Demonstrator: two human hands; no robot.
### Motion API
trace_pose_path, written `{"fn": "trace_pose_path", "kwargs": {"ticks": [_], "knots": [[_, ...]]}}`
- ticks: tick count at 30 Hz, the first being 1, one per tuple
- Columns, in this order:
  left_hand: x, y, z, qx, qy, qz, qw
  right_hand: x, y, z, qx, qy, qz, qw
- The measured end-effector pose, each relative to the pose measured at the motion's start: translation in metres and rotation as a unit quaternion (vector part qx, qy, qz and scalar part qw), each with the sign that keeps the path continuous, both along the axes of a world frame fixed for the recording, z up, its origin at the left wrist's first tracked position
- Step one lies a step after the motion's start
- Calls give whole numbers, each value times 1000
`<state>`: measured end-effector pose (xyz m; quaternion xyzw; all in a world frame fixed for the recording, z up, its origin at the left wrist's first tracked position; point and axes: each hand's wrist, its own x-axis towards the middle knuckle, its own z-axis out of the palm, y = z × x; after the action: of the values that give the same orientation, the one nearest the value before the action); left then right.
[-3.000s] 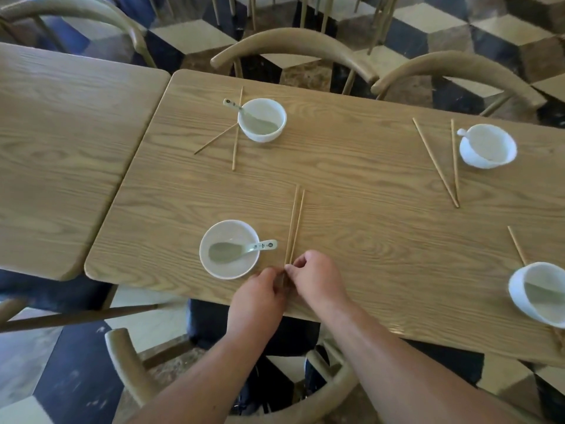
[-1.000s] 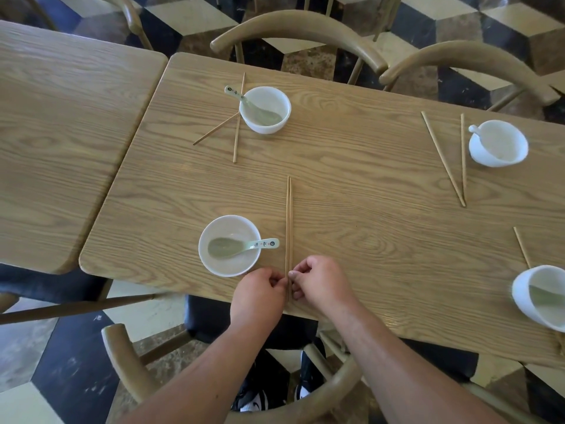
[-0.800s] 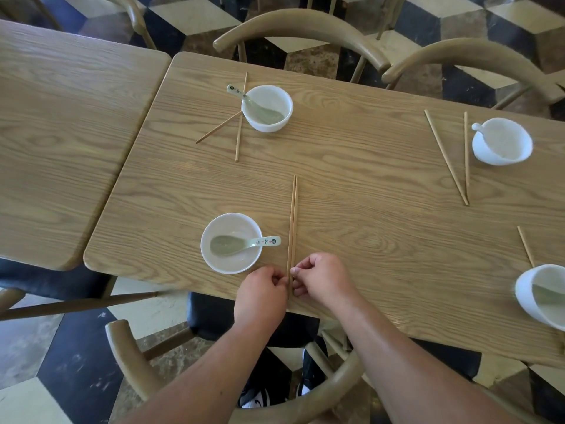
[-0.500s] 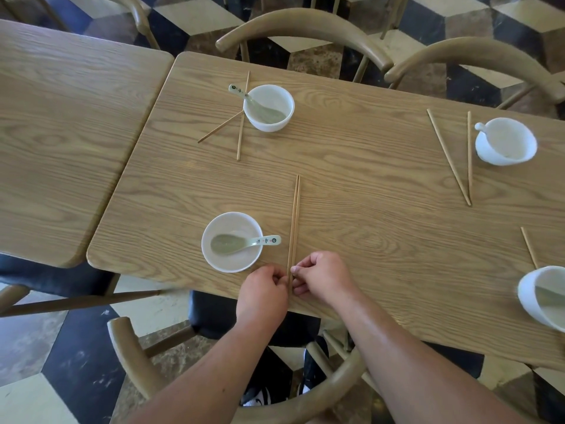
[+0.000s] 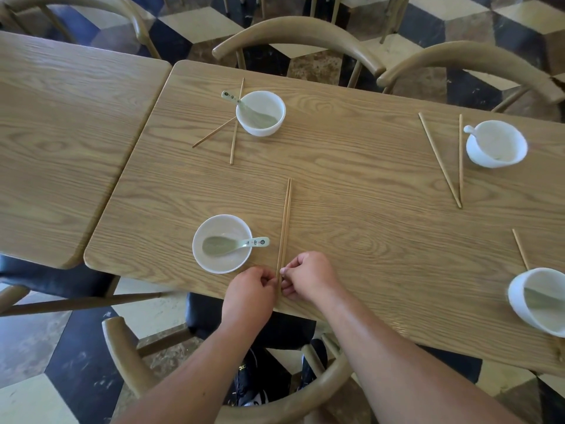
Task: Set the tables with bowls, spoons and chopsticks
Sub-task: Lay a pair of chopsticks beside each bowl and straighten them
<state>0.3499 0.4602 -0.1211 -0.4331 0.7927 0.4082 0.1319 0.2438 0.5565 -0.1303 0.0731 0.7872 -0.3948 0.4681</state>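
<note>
1. Our left hand (image 5: 249,290) and right hand (image 5: 310,278) each pinch the near ends of the chopsticks (image 5: 285,228) with curled fingers.
2. The chopsticks lie together by the table's (image 5: 351,194) near edge, just right of the bowl (image 5: 214,264) holding a spoon (image 5: 235,244).

Both forearms reach forward, left hand (image 5: 249,289) and right hand (image 5: 308,278) pinching chopsticks (image 5: 284,228) between curled fingers (image 5: 290,269).

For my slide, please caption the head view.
Left hand and right hand pinch paired chopsticks beside a bowl holding a spoon.
</note>
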Motion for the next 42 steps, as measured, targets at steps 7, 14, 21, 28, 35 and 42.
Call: {"fn": "trace_pose_path", "kwargs": {"ticks": [7, 14, 21, 28, 35, 42], "knots": [[9, -4, 2, -63, 18, -18, 998, 15, -10, 1, -5, 17, -68, 998], [10, -7, -6, -12, 15, 27, 999, 18, -6, 1, -24, 20, -57, 998], [9, -8, -10, -10, 22, 29, 999, 18, -4, 9, -37, 15, -63, 997], [10, -8, -11, -12, 29, 25, 999, 19, -3, 10, -33, 15, -65, 997], [10, -7, -14, -24, 32, 24, 999, 19, -2, 4, -38, 19, -59, 997], [17, -5, -14, -8, 54, 55, 997, 19, 2, 8, -66, 2, -72, 995]]}}
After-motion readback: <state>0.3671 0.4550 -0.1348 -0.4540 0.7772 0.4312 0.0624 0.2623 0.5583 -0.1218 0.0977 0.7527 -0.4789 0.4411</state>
